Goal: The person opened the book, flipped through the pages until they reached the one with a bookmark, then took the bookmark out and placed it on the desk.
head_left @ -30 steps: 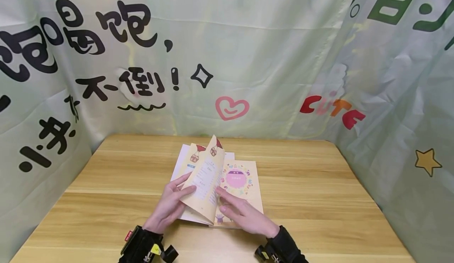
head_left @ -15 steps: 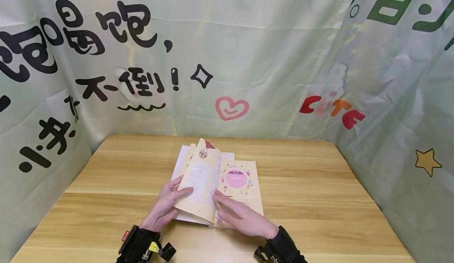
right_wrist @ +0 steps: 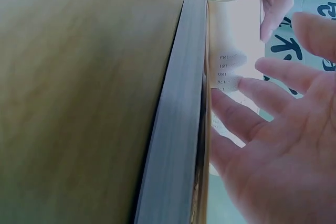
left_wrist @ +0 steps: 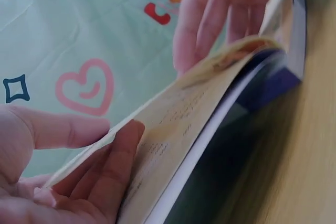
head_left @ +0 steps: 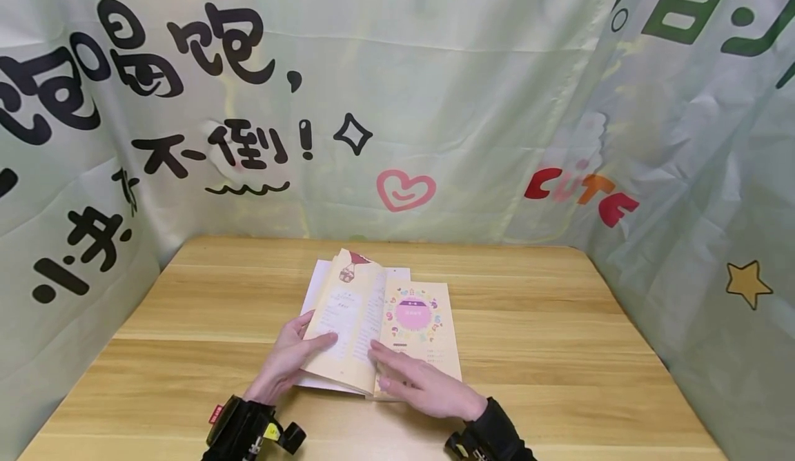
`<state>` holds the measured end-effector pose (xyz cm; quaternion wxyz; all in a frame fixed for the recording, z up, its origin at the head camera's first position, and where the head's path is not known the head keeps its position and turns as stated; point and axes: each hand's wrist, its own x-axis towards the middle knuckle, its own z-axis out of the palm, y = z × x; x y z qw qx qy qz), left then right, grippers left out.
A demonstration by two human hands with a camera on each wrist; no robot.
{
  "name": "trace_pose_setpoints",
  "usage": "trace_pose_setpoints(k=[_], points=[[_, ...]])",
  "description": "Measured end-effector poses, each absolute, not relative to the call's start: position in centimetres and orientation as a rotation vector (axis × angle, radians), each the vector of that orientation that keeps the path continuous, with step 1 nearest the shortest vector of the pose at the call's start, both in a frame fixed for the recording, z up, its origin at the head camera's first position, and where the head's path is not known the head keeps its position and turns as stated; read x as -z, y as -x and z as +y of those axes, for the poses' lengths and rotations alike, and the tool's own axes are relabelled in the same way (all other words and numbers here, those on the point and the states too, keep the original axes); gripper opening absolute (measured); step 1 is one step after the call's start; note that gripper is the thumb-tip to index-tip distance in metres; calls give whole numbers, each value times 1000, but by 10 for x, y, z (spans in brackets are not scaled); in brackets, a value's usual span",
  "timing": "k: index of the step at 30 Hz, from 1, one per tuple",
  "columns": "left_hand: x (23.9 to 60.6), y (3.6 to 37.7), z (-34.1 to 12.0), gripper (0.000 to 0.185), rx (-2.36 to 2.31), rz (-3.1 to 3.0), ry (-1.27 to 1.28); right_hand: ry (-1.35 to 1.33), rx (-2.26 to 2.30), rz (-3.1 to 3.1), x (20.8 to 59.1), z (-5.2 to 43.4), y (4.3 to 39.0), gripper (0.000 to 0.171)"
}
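Observation:
An open book [head_left: 413,357] lies on the wooden table, its right page showing a pink circle ringed by small coloured figures. My left hand [head_left: 282,361] holds a cream page [head_left: 348,309] at its left edge, thumb on top. In the left wrist view the fingers [left_wrist: 113,177] lie under that page, which stands raised from the white cover. My right hand [head_left: 435,385] has extended fingers near the book's middle fold. The right wrist view shows fingertips [right_wrist: 223,98] at the printed page, beside the thick page block [right_wrist: 178,108].
The wooden table [head_left: 559,337] extends around the book on all sides. Behind and beside it hang pale green cloths [head_left: 484,116] with printed lettering, a pink heart [head_left: 406,190] and a star [head_left: 749,286]. Black camera straps [head_left: 239,430] circle both wrists.
The held page has swung left and lower, now covering the left page beneath. My left hand moved slightly left with it. My right hand's fingertips slid a little left and down.

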<state>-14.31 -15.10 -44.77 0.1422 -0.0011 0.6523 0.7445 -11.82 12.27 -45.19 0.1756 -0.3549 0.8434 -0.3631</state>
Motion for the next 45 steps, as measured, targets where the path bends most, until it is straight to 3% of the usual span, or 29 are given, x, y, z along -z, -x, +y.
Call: trace_pose_setpoints(k=[13, 25, 32, 45], points=[[450, 141, -148, 90, -1970, 2245, 199, 948, 992, 2418, 456, 126, 119, 65], [449, 139, -146, 98, -1527, 2733, -9, 950, 877, 2467, 460, 134, 125, 79], [451, 135, -141, 96, -1377, 2826, -44, 1008, 847, 2459, 459, 138, 126, 84], [456, 127, -128, 75, -1154, 2971, -166, 1029, 762, 2537, 456, 138, 127, 71]])
